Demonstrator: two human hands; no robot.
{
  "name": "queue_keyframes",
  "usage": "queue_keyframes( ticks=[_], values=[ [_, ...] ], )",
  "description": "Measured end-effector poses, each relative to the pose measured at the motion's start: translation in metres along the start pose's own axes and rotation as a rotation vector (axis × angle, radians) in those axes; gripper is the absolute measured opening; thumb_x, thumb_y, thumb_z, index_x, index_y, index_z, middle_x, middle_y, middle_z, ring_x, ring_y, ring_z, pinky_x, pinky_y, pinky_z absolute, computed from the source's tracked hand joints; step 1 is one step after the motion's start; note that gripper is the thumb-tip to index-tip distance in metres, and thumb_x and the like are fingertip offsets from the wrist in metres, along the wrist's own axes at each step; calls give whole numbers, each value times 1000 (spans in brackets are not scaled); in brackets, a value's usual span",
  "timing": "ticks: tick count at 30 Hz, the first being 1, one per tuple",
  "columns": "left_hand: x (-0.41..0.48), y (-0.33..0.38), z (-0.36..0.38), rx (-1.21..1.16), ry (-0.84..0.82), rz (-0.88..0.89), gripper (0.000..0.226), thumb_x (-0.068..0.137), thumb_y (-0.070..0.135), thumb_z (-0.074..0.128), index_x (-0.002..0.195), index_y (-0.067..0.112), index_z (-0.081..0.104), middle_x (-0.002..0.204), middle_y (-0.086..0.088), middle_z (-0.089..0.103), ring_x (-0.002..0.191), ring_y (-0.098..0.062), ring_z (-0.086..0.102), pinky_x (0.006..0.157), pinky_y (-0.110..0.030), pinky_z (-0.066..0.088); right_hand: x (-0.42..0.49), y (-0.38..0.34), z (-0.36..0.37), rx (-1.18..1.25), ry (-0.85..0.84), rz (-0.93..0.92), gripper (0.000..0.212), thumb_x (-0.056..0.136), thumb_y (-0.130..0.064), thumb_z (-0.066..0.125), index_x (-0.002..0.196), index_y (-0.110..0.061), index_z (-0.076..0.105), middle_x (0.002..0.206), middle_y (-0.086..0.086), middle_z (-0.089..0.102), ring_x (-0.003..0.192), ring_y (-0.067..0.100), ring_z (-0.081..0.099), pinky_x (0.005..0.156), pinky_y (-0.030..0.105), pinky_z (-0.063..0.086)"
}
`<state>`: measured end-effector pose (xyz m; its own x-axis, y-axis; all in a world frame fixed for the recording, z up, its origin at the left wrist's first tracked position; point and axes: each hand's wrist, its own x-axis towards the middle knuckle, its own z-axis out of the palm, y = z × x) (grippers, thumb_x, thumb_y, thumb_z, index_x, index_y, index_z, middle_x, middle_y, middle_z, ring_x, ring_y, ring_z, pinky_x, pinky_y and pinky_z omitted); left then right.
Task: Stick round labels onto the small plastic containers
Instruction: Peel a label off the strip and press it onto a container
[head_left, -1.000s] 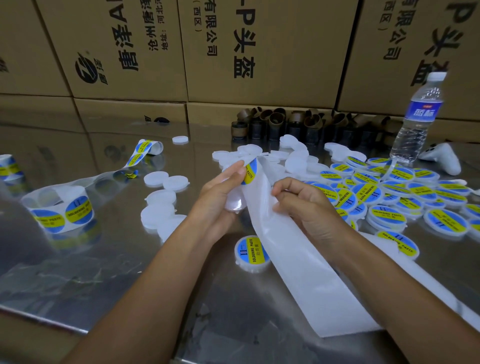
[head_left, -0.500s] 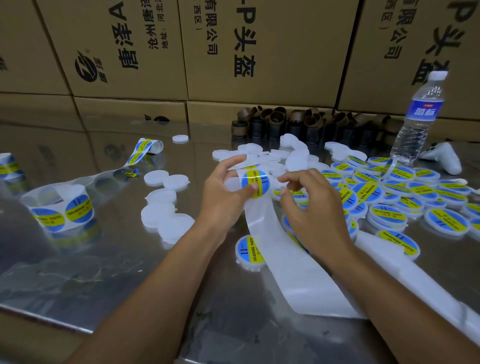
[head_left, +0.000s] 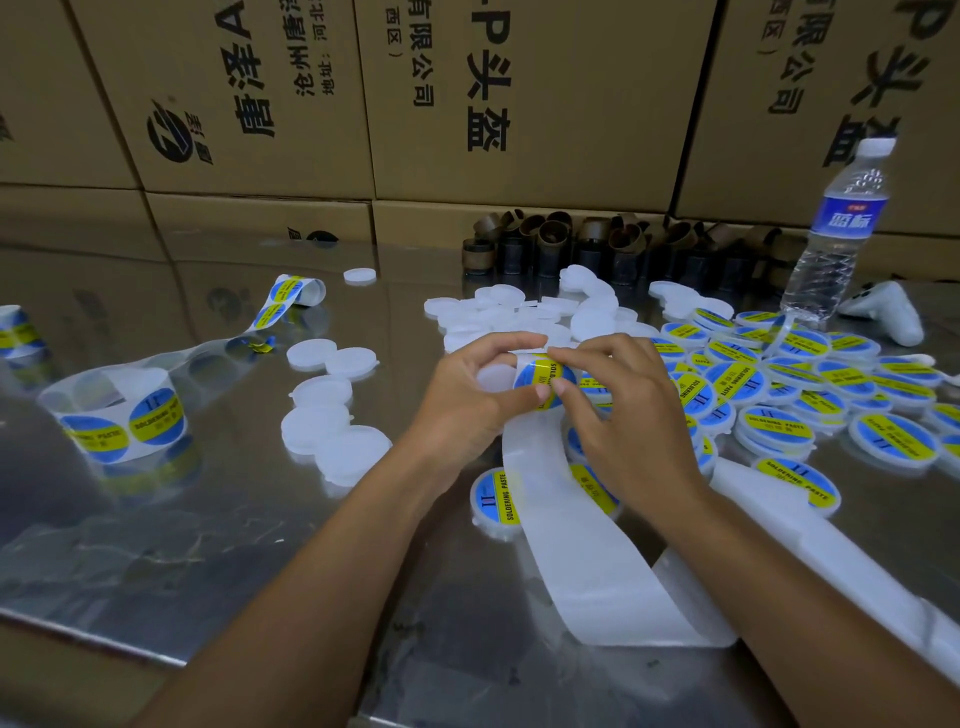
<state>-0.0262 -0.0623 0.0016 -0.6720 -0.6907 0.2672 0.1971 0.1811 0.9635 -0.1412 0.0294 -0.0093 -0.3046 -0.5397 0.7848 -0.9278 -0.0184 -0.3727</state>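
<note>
My left hand (head_left: 467, 400) holds a small white round container (head_left: 496, 376) together with the end of the white backing strip (head_left: 582, 540). A blue and yellow round label (head_left: 540, 376) sits at that strip end, and my right hand (head_left: 618, 415) pinches it with thumb and forefinger. The strip trails down toward me across the metal table. A labelled container (head_left: 496, 501) lies just below my hands. Plain white containers (head_left: 332, 421) lie to the left, more (head_left: 519, 312) behind my hands.
Several labelled containers (head_left: 789, 384) are piled at the right. Label rolls (head_left: 114, 415) lie at the left, a water bottle (head_left: 836, 234) and a white controller (head_left: 888, 312) at the back right, empty brown roll cores (head_left: 571, 244) and cardboard boxes (head_left: 467, 104) behind.
My right hand moved in from the strip to the label and now pinches it at the container in my left hand. The label turned to face up.
</note>
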Motion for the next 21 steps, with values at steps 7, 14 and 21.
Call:
queue_keyframes(
  ticks=[7,14,21],
  values=[
    [-3,3,2,-58,49,-87,10,90,28,61,89,28,71,77,6,71,64,-9,66,49,-22,51,2,-1,-3,32,-12,1,21,82,-21,60,99,-16,71,93,1,66,91,24,56,81,35,43],
    [0,4,0,-123,141,-154,10,90,27,62,86,28,71,81,1,70,64,-14,63,51,-25,50,2,-1,-4,26,-23,-8,17,81,-20,64,95,-18,72,91,-3,68,90,22,57,81,29,36],
    [3,1,-1,-124,180,-164,6,85,22,68,83,27,71,86,-4,68,63,-18,62,47,-23,47,1,1,-3,28,-47,-10,12,78,-18,66,90,-20,69,80,-5,63,83,22,55,77,31,35]
  ],
)
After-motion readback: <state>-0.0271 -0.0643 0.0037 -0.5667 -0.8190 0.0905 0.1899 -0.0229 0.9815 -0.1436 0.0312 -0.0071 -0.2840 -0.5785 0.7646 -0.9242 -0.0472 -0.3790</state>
